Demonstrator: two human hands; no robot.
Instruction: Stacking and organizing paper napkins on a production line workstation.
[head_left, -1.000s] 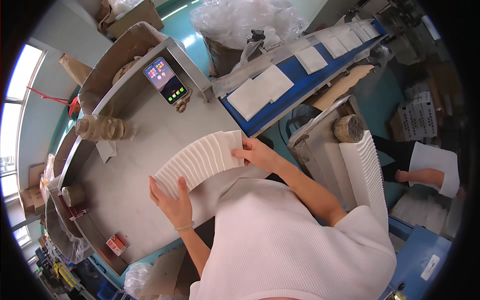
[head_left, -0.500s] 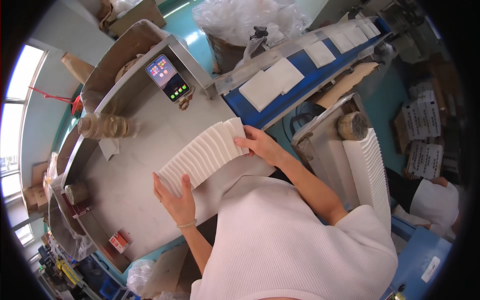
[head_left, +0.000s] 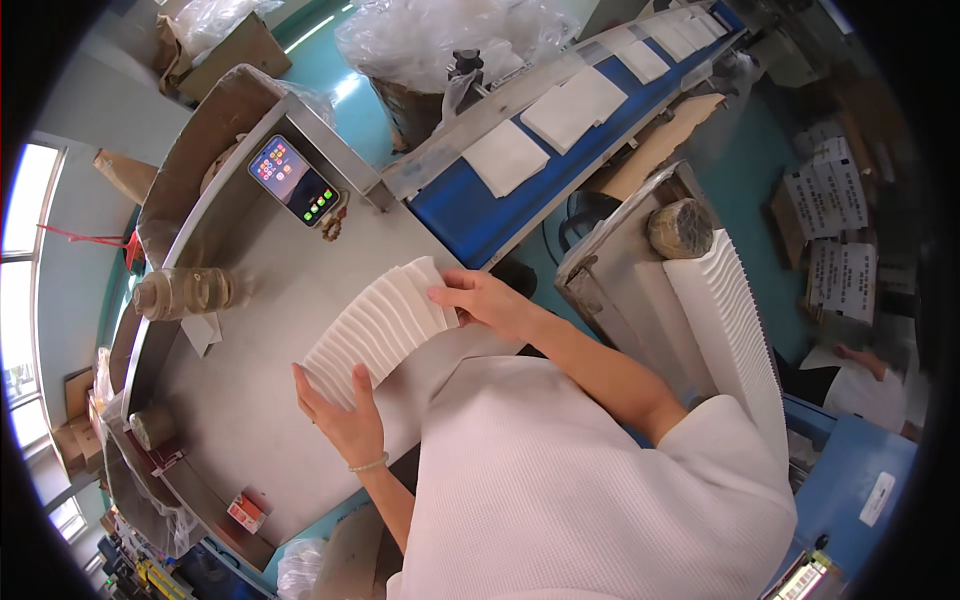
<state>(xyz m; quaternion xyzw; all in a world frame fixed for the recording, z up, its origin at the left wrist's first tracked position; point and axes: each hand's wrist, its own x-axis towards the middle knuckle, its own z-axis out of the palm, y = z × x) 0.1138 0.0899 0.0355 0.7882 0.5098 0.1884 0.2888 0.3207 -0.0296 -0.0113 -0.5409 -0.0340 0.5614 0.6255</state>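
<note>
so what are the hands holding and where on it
Both hold one fanned stack of white folded sheets on the grey metal table: left hand at its near end, right hand at its far end.

White ribbed stack of pads (head_left: pixel 378 330) on a dull grey worktop (head_left: pixel 260 400), blue conveyor belt (head_left: pixel 470 210) behind, white pads on it.

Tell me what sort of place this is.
Probably a factory packing line for folded paper tissues. A blue conveyor belt carries white pads, a long row of stacked tissues waits alongside, and both hands press a tissue stack on a steel worktable.
</note>
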